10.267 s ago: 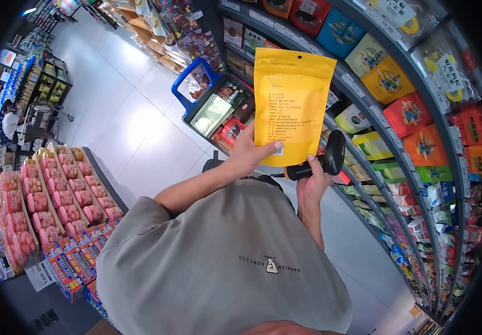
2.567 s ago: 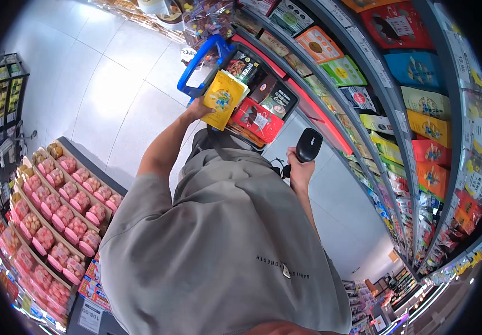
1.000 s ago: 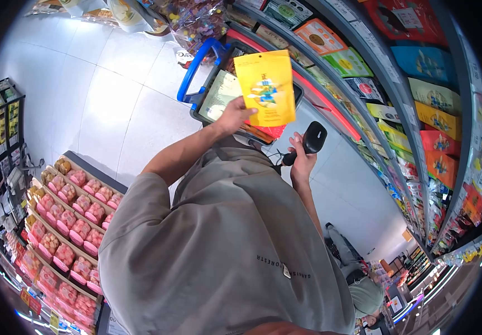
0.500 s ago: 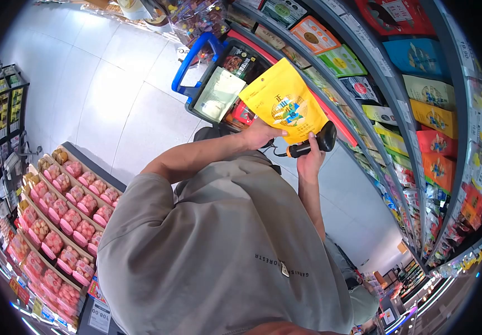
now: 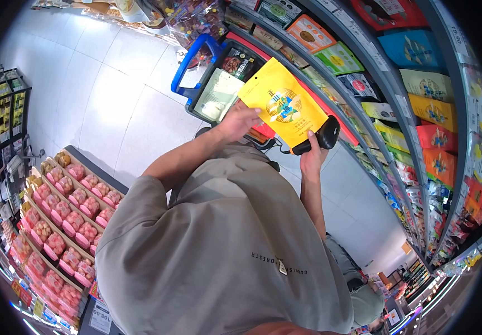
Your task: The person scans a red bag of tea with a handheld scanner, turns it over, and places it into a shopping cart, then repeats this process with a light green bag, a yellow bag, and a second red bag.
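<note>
A yellow pouch [image 5: 287,106] with Chinese lettering and a blue-and-gold picture is held up in front of me, tilted. My right hand [image 5: 312,157] grips its lower right corner, thumb on the front, together with a black handheld scanner [image 5: 328,133] partly behind the pouch. At the pouch's left edge is my left hand [image 5: 239,120], its fingertips on the edge and some fingers hidden. Beneath the hands stands a shopping basket [image 5: 199,106] with a blue handle [image 5: 177,77]. In it lie a pale green pouch [image 5: 220,94] and a dark package [image 5: 240,61].
Shelves [image 5: 383,67] of colourful pouches curve along the right. Tiered pink-lidded tubs [image 5: 72,222] fill a display at lower left. Pale floor tiles [image 5: 107,92] extend at left, with another rack [image 5: 9,114] farther off. Several bagged goods [image 5: 193,19] hang at the top.
My left hand has shifted up and left along the pouch's edge from its lower corner. The scanner in my right hand now sits more behind the pouch, its orange band covered.
</note>
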Tool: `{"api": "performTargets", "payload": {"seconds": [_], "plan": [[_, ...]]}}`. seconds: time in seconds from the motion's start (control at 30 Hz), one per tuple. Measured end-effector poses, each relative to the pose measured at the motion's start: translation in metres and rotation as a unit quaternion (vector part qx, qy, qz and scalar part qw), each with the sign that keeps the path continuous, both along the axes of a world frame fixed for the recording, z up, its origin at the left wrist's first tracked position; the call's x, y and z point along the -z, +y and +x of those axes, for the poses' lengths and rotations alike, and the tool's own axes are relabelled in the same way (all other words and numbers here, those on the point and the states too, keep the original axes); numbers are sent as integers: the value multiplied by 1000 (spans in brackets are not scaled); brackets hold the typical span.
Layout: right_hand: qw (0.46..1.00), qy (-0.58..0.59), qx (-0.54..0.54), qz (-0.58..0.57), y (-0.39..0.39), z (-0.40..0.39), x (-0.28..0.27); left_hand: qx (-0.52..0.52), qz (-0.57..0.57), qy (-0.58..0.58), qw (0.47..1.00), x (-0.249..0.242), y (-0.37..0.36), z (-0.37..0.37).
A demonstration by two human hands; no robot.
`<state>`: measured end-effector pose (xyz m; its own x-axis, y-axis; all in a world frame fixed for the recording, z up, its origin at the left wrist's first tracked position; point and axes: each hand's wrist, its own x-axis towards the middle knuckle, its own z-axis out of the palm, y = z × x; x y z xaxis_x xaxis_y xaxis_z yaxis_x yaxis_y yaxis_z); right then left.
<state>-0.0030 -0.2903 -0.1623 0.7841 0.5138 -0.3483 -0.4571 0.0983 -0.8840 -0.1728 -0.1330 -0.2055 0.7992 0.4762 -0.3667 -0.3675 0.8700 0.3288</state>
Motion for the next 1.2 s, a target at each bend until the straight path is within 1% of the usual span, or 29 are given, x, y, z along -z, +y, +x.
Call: {"api": "performTargets", "payload": {"seconds": [0.07, 0.13, 0.17, 0.2, 0.27, 0.3, 0.33, 0.37, 0.43, 0.47, 0.5, 0.53, 0.57, 0.6, 0.67, 0.7, 0.77, 0.8, 0.87, 0.9, 0.97, 1.0, 1.07, 1.13, 1.2], "plan": [[1000, 4, -10, -9, -3, 3, 3, 17, -5, -4, 1000, 11, 19, -11], [1000, -4, -25, -17, -5, 5, 4, 31, -92, -27, 995, 8, 39, -20], [999, -13, -40, -26, -6, 7, 4, 30, -64, 6, 997, 18, 43, -28], [999, -13, -41, -26, -7, 9, 5, 30, -64, 6, 997, 24, 53, -35], [995, -17, -81, -59, -10, 11, 4, 162, -8, -14, 987, 32, 69, -47], [995, -17, -81, -59, -8, 12, 4, 204, 23, -10, 979, 22, 75, -49], [992, -13, -103, -74, -7, 12, 4, 204, 21, -10, 979, 16, 77, -50], [988, -8, -126, -88, -6, 11, 5, 244, 29, 23, 969, 11, 77, -50], [985, 11, -137, -103, -2, 12, 15, 316, 40, 77, 945, 6, 75, -50], [982, 29, -146, -117, 0, 12, 21, 314, 40, 78, 945, 5, 72, -50], [982, 28, -148, -118, 4, 12, 27, 308, 52, 82, 946, 6, 67, -49], [982, 5, -127, -138, 8, 12, 33, 302, 65, 87, 947, 8, 64, -49], [982, -18, -105, -158, 11, 13, 38, 284, 46, 82, 954, 15, 63, -52], [981, -17, -107, -159, 16, 12, 36, 283, 45, 82, 955, 21, 60, -55], [979, -34, -73, -188, 25, 11, 32, 221, -17, 83, 972, 34, 52, -60], [980, -48, -60, -183, 27, 10, 34, 219, -17, 83, 972, 43, 47, -62], [980, -45, -61, -186, 26, 10, 35, 114, -80, 103, 985, 66, 37, -65], [979, -41, -60, -190, 24, 10, 35, 114, -81, 102, 985, 77, 33, -66], [978, -40, -58, -195, 23, 5, 31, 24, -125, 129, 983, 98, 29, -67], [977, -38, -57, -200, 22, 2, 30, 25, -126, 128, 983, 108, 27, -66], [974, -40, -66, -211, 16, -1, 32, -30, -137, 124, 982, 126, 29, -63], [972, -42, -76, -220, 13, -2, 33, -29, -138, 123, 982, 130, 32, -60], [967, -42, -75, -239, 5, -4, 36, -74, -152, 140, 976, 137, 38, -50], [961, -27, -94, -259, -3, -5, 37, -78, -166, 134, 974, 144, 45, -41], [960, -24, -88, -266, -9, -6, 39, -81, -178, 128, 972, 156, 54, -33]]}}
